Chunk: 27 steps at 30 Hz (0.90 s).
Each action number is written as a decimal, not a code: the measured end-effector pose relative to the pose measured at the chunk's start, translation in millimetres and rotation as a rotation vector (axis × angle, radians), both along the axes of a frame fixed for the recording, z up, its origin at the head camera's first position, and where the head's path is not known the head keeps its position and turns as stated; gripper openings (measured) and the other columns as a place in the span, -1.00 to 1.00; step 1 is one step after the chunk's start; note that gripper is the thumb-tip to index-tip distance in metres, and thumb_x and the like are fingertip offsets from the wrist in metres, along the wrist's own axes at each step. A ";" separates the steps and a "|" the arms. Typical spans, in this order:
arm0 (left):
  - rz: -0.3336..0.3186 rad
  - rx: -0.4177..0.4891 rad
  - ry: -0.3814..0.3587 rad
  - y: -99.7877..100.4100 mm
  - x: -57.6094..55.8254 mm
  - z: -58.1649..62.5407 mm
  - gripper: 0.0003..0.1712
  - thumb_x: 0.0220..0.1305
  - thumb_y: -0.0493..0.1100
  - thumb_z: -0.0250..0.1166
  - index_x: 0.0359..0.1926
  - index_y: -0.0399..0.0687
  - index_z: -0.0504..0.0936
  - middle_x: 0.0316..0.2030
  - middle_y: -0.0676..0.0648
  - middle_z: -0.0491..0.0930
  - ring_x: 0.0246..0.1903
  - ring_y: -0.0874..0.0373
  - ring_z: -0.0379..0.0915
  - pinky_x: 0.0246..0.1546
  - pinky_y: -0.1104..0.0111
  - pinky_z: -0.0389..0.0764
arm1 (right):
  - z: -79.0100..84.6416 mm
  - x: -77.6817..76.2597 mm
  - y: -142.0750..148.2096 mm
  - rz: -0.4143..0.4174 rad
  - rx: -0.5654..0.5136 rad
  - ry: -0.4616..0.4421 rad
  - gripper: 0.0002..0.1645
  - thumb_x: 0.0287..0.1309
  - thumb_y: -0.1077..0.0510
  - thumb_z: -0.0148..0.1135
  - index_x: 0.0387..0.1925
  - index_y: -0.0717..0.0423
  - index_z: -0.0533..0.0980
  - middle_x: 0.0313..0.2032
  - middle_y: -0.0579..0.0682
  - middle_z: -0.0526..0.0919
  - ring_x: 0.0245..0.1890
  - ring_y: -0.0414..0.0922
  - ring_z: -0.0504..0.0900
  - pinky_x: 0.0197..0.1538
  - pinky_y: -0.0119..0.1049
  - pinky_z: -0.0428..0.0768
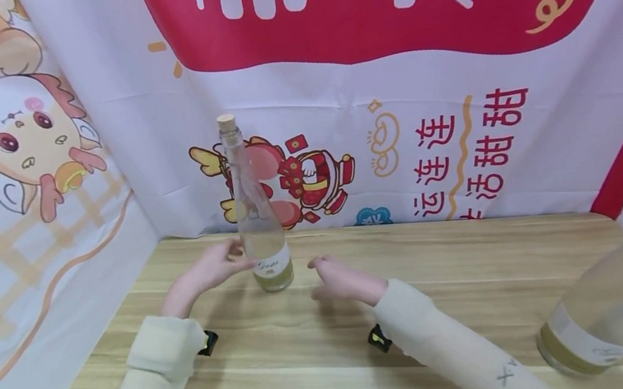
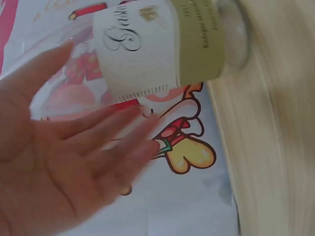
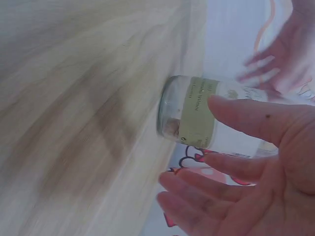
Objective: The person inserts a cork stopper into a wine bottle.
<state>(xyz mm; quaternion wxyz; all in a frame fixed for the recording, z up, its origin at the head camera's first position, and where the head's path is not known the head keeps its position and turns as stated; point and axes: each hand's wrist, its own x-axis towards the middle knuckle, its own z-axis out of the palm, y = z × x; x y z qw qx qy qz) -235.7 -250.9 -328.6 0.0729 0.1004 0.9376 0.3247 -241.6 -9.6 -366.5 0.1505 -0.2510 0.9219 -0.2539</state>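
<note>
A clear glass bottle (image 1: 259, 228) with a cork (image 1: 226, 124) in its neck stands upright on the wooden table. Its label is white above and olive green below, as the left wrist view shows close up on the bottle (image 2: 142, 49). My left hand (image 1: 216, 264) is at the bottle's left side, fingers loosely spread; whether it touches the glass I cannot tell. To the right of the bottle, a small gap away, my right hand (image 1: 344, 279) has its fingers extended. In the right wrist view that hand (image 3: 256, 172) holds nothing.
A second bottle (image 1: 597, 314) with a similar label stands at the table's right, its top out of view. Behind the wooden table (image 1: 288, 370) hangs a printed red and white cloth (image 1: 367, 80). Another printed cloth (image 1: 28, 261) hangs on the left.
</note>
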 end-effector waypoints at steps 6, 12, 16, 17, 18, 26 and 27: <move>-0.089 -0.165 -0.148 16.2 17.6 -8.5 -0.33 0.17 0.02 0.24 0.07 -0.49 0.35 -0.05 -0.38 0.48 -0.10 -0.16 0.45 -0.14 0.08 0.52 | -0.8 18.8 23.4 0.003 0.090 -0.002 -0.48 0.19 0.14 0.15 0.16 0.23 0.35 0.07 0.18 0.45 0.03 0.01 0.47 0.10 -0.11 0.45; -0.125 -0.195 -0.108 39.3 24.6 -15.6 -0.38 0.15 0.02 0.26 0.02 -0.44 0.41 -0.10 -0.31 0.53 -0.13 -0.13 0.46 -0.13 0.07 0.50 | 1.1 40.5 47.1 0.050 0.166 -0.005 -0.48 0.19 0.06 0.17 0.14 0.19 0.37 0.00 0.13 0.51 -0.07 -0.03 0.52 0.02 -0.12 0.51; -0.135 -0.230 -0.113 57.2 28.5 -15.4 -0.40 0.16 0.03 0.25 0.02 -0.41 0.44 -0.09 -0.28 0.53 -0.08 -0.12 0.45 -0.05 0.05 0.46 | 6.8 53.4 61.6 0.093 0.176 0.012 -0.45 0.15 0.04 0.21 0.11 0.23 0.38 0.01 0.16 0.49 -0.01 0.01 0.50 0.05 -0.10 0.48; -0.135 -0.238 -0.121 62.3 29.4 -15.0 -0.41 0.16 0.03 0.25 0.02 -0.39 0.45 -0.10 -0.25 0.54 -0.08 -0.10 0.45 -0.06 0.05 0.47 | 7.7 56.2 65.6 0.099 0.180 0.017 -0.45 0.14 0.04 0.22 0.10 0.24 0.38 0.02 0.16 0.49 0.00 0.02 0.49 0.07 -0.10 0.47; -0.136 -0.250 -0.129 67.6 30.1 -14.5 -0.42 0.16 0.04 0.25 0.01 -0.36 0.46 -0.11 -0.23 0.54 -0.10 -0.08 0.46 -0.07 0.07 0.48 | 8.3 58.9 69.6 0.104 0.181 0.026 -0.46 0.15 0.03 0.21 0.09 0.25 0.39 0.02 0.16 0.49 0.02 0.03 0.48 0.08 -0.10 0.46; -0.183 -0.287 -0.152 111.2 28.0 -10.2 -0.43 0.15 0.10 0.26 0.05 -0.21 0.48 -0.09 -0.17 0.56 -0.10 0.02 0.49 -0.08 0.12 0.50 | 10.7 79.1 102.4 0.104 0.159 0.090 -0.52 0.18 0.02 0.17 0.02 0.27 0.44 -0.07 0.12 0.54 -0.05 0.00 0.53 0.02 -0.09 0.50; -0.193 -0.285 -0.150 117.2 27.4 -9.3 -0.43 0.16 0.10 0.26 0.05 -0.21 0.48 -0.07 -0.16 0.56 -0.09 0.02 0.48 -0.07 0.13 0.50 | 10.5 81.0 106.7 0.098 0.159 0.088 -0.51 0.17 0.01 0.18 0.03 0.27 0.44 -0.06 0.12 0.54 -0.06 0.00 0.53 0.01 -0.08 0.51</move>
